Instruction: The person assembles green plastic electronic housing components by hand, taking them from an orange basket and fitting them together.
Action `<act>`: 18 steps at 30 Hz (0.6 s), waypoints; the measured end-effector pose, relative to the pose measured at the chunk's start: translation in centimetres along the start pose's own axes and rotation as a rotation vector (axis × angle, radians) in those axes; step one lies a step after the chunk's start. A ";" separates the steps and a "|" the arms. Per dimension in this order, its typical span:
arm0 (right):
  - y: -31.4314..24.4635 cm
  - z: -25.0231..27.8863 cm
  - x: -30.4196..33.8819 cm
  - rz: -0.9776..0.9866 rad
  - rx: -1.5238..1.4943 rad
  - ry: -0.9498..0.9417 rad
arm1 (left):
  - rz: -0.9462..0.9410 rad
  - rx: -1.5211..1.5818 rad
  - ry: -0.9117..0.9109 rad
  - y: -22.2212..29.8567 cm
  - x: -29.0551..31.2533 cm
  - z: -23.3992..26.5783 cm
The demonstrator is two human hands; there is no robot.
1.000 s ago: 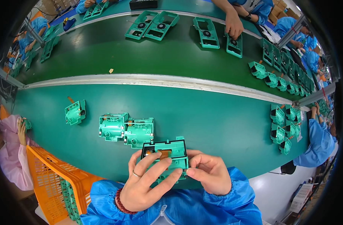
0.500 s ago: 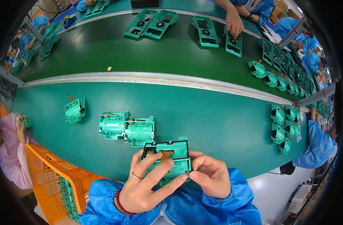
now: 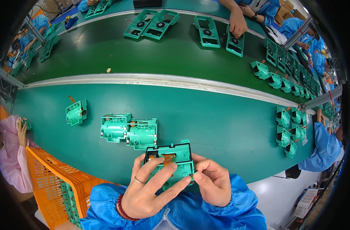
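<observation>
One green housing [image 3: 182,153] lies in our grasp at the near edge of the bench [image 3: 221,126], apparently for a close view. Our left hand [image 3: 148,191] is clamped on it from the left, fingers spread over its open face and orange ribbon cable [image 3: 168,159], seemingly to steady it. Our right hand [image 3: 214,183] has thumb and forefinger close together at the right corner, probably for fine control; whether they pinch anything, we cannot tell. Two similar housings [image 3: 142,135] touch just beyond, presumably within reach. We can read no brand or label; the white printed sheet [image 3: 306,201] is too small.
</observation>
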State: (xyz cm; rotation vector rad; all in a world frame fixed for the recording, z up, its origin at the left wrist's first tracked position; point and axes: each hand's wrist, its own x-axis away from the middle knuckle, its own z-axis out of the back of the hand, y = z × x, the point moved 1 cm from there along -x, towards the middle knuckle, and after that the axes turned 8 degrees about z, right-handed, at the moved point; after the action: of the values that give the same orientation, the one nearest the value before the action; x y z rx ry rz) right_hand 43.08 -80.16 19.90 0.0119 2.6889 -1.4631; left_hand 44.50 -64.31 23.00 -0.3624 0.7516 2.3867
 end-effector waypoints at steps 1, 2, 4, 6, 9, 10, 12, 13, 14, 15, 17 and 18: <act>0.0 0.0 0.0 0.000 0.001 0.002 | -0.001 0.002 -0.001 0.0 0.0 -0.1; 0.0 0.1 0.0 0.005 0.010 0.003 | -0.003 0.003 0.001 0.0 0.0 -0.2; 0.0 0.1 0.0 0.010 0.021 0.003 | -0.004 0.006 0.005 -0.1 0.1 -0.3; 0.2 0.0 0.2 -0.012 0.039 0.008 | 0.000 0.015 -0.002 -0.3 0.2 -0.2; -0.4 0.7 0.5 -0.024 0.015 0.013 | -0.018 0.013 -0.010 0.4 -0.1 -0.5; -0.5 0.5 0.4 -0.025 0.016 0.012 | -0.016 0.013 -0.008 0.4 -0.1 -0.4; -0.7 0.3 0.3 0.000 0.009 0.004 | -0.002 0.035 -0.016 0.4 -0.1 -0.3; -0.7 0.3 0.3 -0.002 0.010 0.004 | -0.001 0.036 -0.016 0.5 -0.1 -0.3; -0.6 0.4 0.3 0.009 0.001 -0.003 | 0.009 0.043 -0.018 0.6 -0.1 -0.3; -0.6 0.4 0.4 0.021 -0.009 -0.010 | 0.018 0.050 -0.020 0.6 0.0 -0.3; -0.7 0.6 0.4 0.018 -0.012 -0.021 | 0.017 0.061 -0.018 0.7 -0.1 -0.4; -0.8 0.7 0.5 0.015 -0.015 -0.032 | 0.015 0.073 -0.016 0.7 -0.1 -0.4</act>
State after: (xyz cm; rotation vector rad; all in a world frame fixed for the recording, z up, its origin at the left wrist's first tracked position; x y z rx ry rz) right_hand 42.63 -81.14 20.15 0.0075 2.6683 -1.4260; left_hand 44.16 -65.08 22.99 -0.3074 0.8345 2.3664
